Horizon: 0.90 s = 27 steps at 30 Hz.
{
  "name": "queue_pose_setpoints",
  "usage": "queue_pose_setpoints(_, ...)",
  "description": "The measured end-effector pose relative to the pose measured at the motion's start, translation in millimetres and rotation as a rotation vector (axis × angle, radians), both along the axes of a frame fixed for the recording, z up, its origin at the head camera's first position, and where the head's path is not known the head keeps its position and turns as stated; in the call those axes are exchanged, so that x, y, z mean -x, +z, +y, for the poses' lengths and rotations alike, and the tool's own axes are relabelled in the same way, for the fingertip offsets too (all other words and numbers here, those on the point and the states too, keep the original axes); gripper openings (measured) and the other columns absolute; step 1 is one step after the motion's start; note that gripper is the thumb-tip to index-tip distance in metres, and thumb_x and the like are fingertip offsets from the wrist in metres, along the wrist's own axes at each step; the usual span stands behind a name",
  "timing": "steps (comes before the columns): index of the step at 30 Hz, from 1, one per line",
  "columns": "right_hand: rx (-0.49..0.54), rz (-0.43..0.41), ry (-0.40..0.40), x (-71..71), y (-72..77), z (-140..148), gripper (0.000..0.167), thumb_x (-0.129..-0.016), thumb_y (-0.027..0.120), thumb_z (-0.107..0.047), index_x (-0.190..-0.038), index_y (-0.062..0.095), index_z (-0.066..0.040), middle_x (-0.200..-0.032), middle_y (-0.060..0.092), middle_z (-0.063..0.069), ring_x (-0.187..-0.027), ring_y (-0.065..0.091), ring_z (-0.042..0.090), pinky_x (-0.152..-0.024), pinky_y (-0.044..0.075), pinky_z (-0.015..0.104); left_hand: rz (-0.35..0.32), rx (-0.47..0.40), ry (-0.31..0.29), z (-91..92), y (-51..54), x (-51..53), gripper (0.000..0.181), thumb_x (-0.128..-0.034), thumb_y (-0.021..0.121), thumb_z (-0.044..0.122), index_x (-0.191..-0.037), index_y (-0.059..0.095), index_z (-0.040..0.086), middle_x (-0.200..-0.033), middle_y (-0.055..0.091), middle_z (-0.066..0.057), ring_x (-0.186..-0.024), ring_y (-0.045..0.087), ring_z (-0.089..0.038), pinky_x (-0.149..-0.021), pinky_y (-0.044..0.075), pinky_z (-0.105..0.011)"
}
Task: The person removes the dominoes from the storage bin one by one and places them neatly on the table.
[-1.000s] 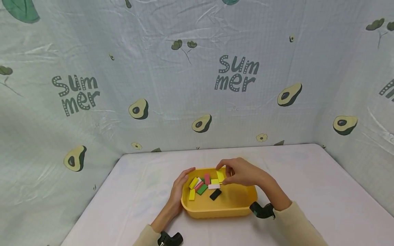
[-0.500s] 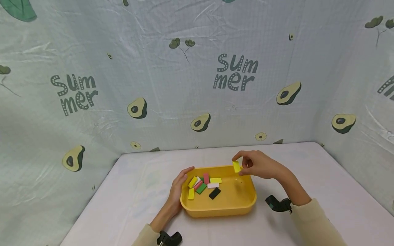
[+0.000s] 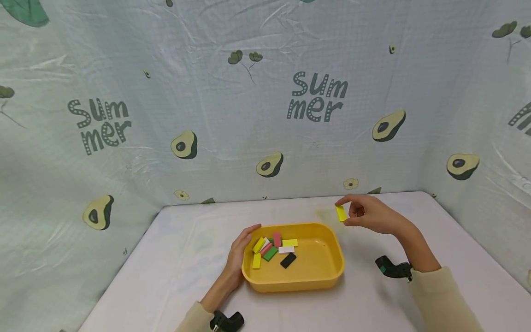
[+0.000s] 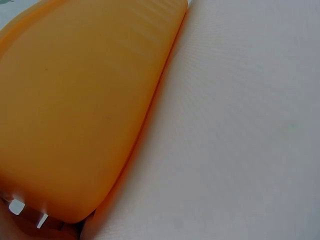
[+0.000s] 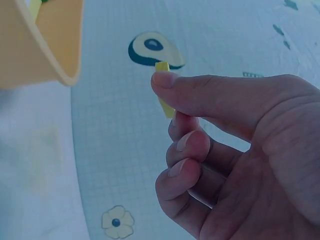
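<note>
My right hand (image 3: 373,214) pinches a small flat yellow block (image 3: 340,213) between thumb and index finger, raised beyond the far right corner of a yellow plastic tub (image 3: 315,272). In the right wrist view the same yellow block (image 5: 163,67) shows edge-on under the thumb, with the other fingers curled below. My left hand (image 3: 237,256) holds the left side of the tub. In the left wrist view its fingertips (image 4: 17,206) sit against the tub's lower corner; the thumb is hidden. Inside the tub lie a black block (image 3: 288,260), a white block (image 3: 286,250) and a green block (image 3: 270,253).
Several other blocks, including a pink block (image 3: 277,239) and a yellow block (image 3: 290,242), are clustered in the tub's left half. A pale cloth covers the table (image 3: 182,258). Behind it hangs a printed curtain (image 3: 232,115) with avocados.
My right hand has lifted the yellow block out of the tub and carried it right and away, past the far rim. My left hand stays at the tub's left side.
</note>
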State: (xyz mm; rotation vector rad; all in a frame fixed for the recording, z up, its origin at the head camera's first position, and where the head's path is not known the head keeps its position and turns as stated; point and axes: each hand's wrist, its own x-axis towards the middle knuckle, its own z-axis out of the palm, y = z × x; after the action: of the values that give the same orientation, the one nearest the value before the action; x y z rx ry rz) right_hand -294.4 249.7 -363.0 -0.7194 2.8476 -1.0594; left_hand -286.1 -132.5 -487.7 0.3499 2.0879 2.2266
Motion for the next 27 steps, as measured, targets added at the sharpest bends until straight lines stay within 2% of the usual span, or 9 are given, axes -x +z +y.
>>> queue_pose_setpoints(9,0.024,-0.023,-0.013,11.0,-9.0,19.5,0.048,-0.090,0.079,-0.018,-0.133,0.062,-0.002,-0.082,0.059,0.004,-0.066,0.052,0.014,-0.058,0.049,0.024,-0.005,0.001,0.005,1.5,1.0,1.3,0.052,-0.1118,0.030,0.032,-0.156,0.042,0.007,-0.163,0.040,-0.013,-0.151,0.038,-0.033,-0.129,0.024,-0.053)
queue_pose_setpoints(27,0.053,-0.100,-0.046,34.6,-44.5,32.5,0.048,-0.092,0.074,-0.010,-0.136,0.059,0.003,-0.082,0.056,0.005,-0.066,0.049,0.015,-0.055,0.044,0.023,-0.004,0.013,0.009,1.3,-0.9,2.7,0.052,-0.1117,0.030,0.032,-0.156,0.043,0.007,-0.164,0.040,-0.013,-0.152,0.038,-0.033,-0.129,0.024,-0.053)
